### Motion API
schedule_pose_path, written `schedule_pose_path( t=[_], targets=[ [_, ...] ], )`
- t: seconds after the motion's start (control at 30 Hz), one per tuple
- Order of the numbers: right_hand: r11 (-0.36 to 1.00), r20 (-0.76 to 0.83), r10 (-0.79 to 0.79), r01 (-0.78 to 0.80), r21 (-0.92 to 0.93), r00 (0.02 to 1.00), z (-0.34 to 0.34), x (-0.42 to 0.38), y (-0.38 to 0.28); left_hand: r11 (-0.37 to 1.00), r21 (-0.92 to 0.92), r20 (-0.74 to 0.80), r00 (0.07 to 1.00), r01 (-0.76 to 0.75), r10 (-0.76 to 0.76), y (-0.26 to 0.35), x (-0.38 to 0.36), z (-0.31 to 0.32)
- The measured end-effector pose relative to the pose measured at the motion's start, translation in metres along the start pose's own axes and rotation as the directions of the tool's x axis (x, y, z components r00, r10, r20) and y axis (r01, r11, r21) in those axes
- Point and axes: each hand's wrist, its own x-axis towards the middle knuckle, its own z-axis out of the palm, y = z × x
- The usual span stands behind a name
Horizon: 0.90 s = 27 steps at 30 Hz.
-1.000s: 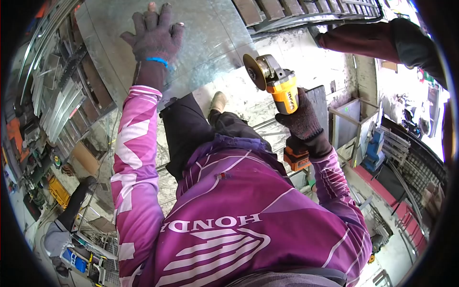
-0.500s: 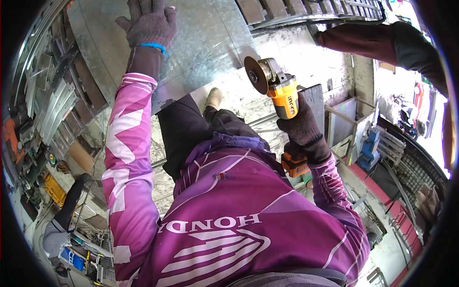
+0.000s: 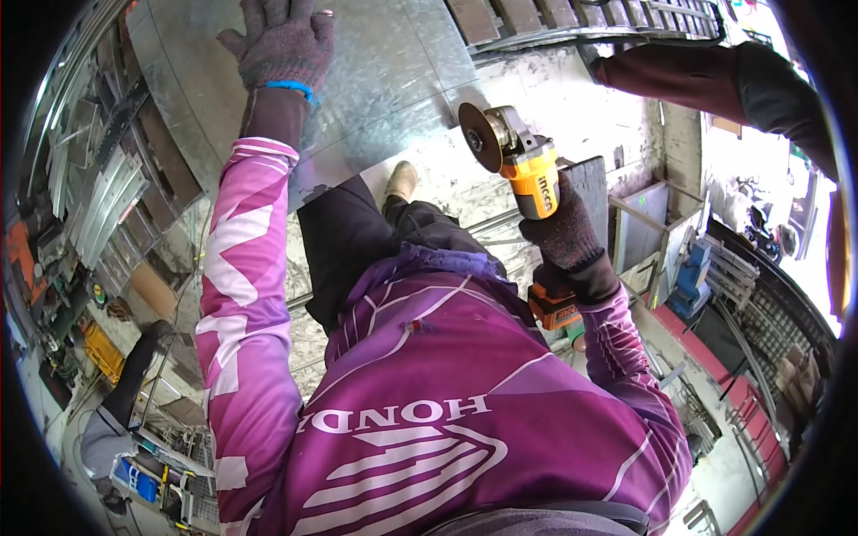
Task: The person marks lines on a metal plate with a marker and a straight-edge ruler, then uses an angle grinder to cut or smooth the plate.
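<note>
My left hand [image 3: 284,46], in a dark knit glove with a blue band at the wrist, lies spread on a grey metal sheet [image 3: 375,67]. Scribed lines cross the sheet. In my right hand [image 3: 565,223], also gloved, is a yellow and black cordless angle grinder [image 3: 534,179], my fingers wrapped round its body. Its brown cutting disc [image 3: 480,137] points up and left, beside the sheet's right corner and apart from it. Below my wrist shows the orange and black battery [image 3: 554,306].
A co-worker's arm [image 3: 679,80] in a dark sleeve reaches in at the upper right. Slatted metal racks [image 3: 536,16] stand behind the sheet. Metal strips [image 3: 107,201] lie at the left. Another person [image 3: 112,438] is at the lower left. A metal frame [image 3: 657,223] stands at the right.
The view has shifted very slightly. My left hand is still flat on the sheet, and my right hand still holds the grinder in nearly the same place.
</note>
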Motion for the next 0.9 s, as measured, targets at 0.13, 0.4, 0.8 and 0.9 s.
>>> schedule_pose_path(
  t=[0.13,0.4,0.8,0.9],
  targets=[
    [1.000,0.006,-0.023,0.023,-0.017,1.000,-0.001,0.002,-0.001,1.000,0.009,0.015,1.000,0.001,-0.001,0.002,0.000,-0.002],
    [1.000,0.007,0.005,-0.004,-0.029,1.000,-0.002,0.002,-0.006,1.000,-0.007,0.011,1.000,-0.009,0.009,0.000,0.000,-0.002],
    [0.999,0.006,-0.013,0.013,-0.036,1.000,-0.003,0.003,-0.006,1.000,0.021,0.007,1.000,0.009,-0.009,0.001,0.001,-0.001],
    [1.000,0.006,-0.014,0.014,-0.019,1.000,-0.002,0.004,-0.002,1.000,0.012,0.039,0.999,0.009,-0.010,0.001,0.000,-0.001]
  ],
)
